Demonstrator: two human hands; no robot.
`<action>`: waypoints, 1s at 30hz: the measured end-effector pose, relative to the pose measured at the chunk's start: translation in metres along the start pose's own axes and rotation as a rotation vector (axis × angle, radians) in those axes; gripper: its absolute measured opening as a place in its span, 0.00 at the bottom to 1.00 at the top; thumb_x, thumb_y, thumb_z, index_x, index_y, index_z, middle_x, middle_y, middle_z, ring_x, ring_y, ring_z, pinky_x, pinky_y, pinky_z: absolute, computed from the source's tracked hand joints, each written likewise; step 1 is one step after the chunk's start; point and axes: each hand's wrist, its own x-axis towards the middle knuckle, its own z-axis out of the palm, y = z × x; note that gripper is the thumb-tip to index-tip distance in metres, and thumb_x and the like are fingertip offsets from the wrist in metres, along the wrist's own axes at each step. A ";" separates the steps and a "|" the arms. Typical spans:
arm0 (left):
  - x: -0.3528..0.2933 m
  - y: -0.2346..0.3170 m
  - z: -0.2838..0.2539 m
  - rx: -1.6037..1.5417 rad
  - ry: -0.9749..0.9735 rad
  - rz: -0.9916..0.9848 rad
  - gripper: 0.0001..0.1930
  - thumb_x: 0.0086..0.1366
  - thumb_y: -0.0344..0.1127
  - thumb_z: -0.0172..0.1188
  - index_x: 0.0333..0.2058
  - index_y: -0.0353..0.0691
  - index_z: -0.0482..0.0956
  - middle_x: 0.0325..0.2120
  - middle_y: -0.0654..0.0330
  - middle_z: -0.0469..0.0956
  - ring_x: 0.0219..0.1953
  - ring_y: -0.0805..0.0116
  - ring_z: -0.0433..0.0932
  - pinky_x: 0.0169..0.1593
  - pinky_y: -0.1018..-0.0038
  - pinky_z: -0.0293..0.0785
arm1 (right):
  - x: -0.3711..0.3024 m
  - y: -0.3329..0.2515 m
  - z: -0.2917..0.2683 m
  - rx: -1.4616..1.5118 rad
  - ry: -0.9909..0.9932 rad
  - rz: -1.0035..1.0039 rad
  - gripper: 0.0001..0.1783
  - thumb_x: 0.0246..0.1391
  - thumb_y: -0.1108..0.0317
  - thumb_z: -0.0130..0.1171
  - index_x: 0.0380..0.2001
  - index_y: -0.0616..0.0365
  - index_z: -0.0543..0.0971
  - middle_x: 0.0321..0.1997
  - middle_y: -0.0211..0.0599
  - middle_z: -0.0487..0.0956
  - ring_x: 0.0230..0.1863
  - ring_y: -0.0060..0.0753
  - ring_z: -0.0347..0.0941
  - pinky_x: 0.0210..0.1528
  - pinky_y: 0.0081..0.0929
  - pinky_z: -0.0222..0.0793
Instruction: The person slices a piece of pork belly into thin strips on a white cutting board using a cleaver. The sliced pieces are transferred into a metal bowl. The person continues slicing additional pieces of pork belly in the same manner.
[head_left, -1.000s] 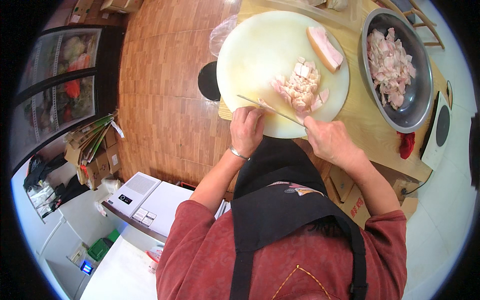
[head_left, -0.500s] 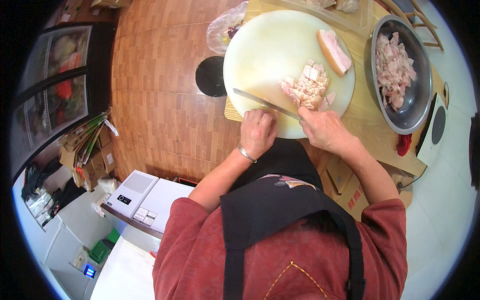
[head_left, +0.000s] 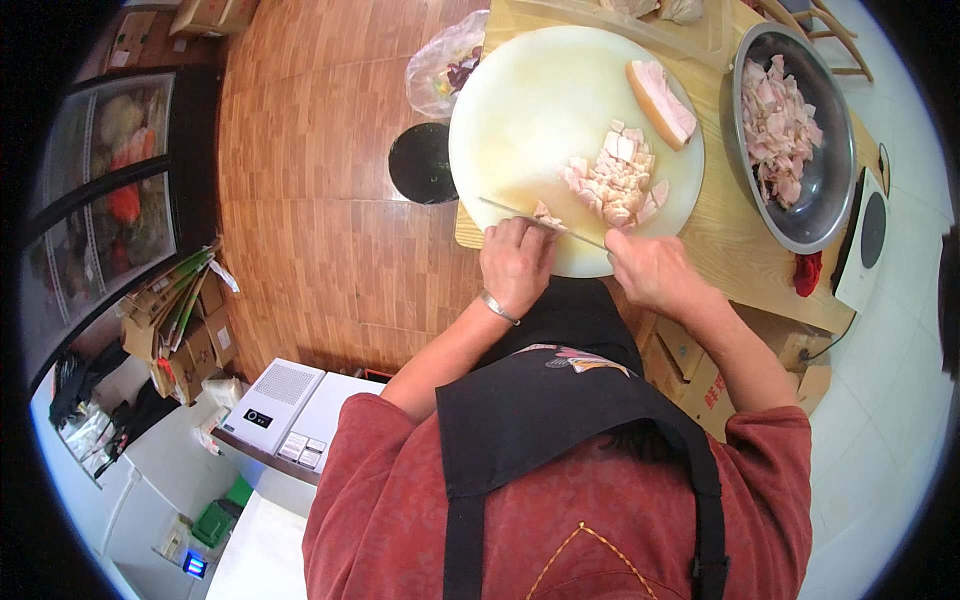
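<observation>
My right hand is wrapped round the handle of a knife. The blade reaches leftward over the near part of a round white cutting board, seen almost edge-on. My left hand, with a silver bracelet at the wrist, presses curled fingers against the board just on the near side of the blade. They close on a piece of meat that the hand mostly hides. Small cut bits lie just beyond the blade. A heap of diced pale meat is farther right, and a thick slab with rind rests near the far right rim.
A large metal bowl of cut meat stands on the wooden table to the right. Beyond the board sits a clear tray. A plastic bag and a dark round object are left of the board. Red cloth is below the bowl.
The blade has tilted from showing its broad side to nearly edge-on, and its handle end has come slightly nearer. Cut bits now show beyond it. My left hand has barely moved.
</observation>
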 end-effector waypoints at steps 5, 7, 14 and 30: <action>0.005 -0.018 -0.014 -0.003 0.032 0.062 0.12 0.54 0.29 0.70 0.38 0.42 0.82 0.35 0.57 0.78 0.37 0.54 0.77 0.39 0.59 0.69 | 0.004 -0.005 -0.009 -0.117 -0.067 -0.011 0.08 0.58 0.71 0.56 0.39 0.57 0.71 0.25 0.48 0.80 0.30 0.59 0.80 0.30 0.53 0.74; 0.007 -0.018 -0.014 -0.016 0.055 0.076 0.11 0.54 0.29 0.70 0.37 0.42 0.82 0.34 0.58 0.78 0.36 0.55 0.77 0.39 0.60 0.69 | 0.009 -0.004 -0.009 -0.131 -0.108 -0.005 0.08 0.57 0.72 0.56 0.40 0.58 0.71 0.25 0.49 0.81 0.29 0.60 0.80 0.31 0.53 0.74; -0.001 -0.023 -0.012 -0.057 -0.016 0.145 0.09 0.53 0.30 0.70 0.34 0.43 0.82 0.32 0.60 0.76 0.36 0.56 0.77 0.39 0.60 0.68 | 0.041 -0.015 0.018 0.032 -0.092 0.024 0.07 0.61 0.71 0.57 0.38 0.58 0.68 0.26 0.52 0.80 0.31 0.61 0.79 0.33 0.55 0.72; 0.014 -0.047 -0.021 -0.105 0.001 0.220 0.17 0.55 0.26 0.67 0.45 0.45 0.85 0.40 0.59 0.80 0.44 0.53 0.78 0.48 0.59 0.71 | 0.002 -0.029 0.014 -0.011 0.013 0.204 0.05 0.61 0.71 0.54 0.36 0.58 0.69 0.27 0.52 0.79 0.31 0.63 0.78 0.33 0.54 0.73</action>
